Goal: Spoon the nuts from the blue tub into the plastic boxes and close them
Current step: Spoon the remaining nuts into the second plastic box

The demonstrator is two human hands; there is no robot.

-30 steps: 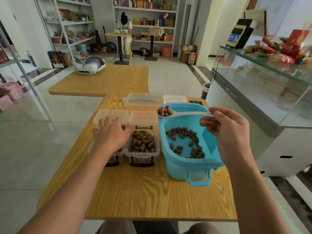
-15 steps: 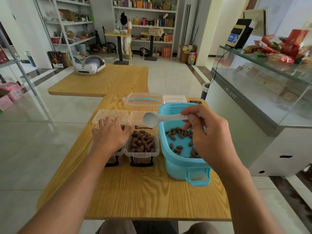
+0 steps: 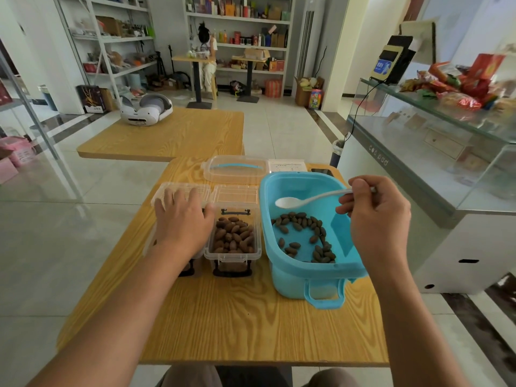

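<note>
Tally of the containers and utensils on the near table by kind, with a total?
Blue tub: 1
Small clear boxes, lids open: 2, one full of nuts, one under the left hand
Large clear lid with blue handle: 1
White spoon, in the right hand: 1
Total: 5

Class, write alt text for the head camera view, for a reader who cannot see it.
A right hand holds an empty white spoon over a blue tub of brown nuts on a wooden table. The left hand rests on one plastic box; beside it an open box is full of nuts.
</note>
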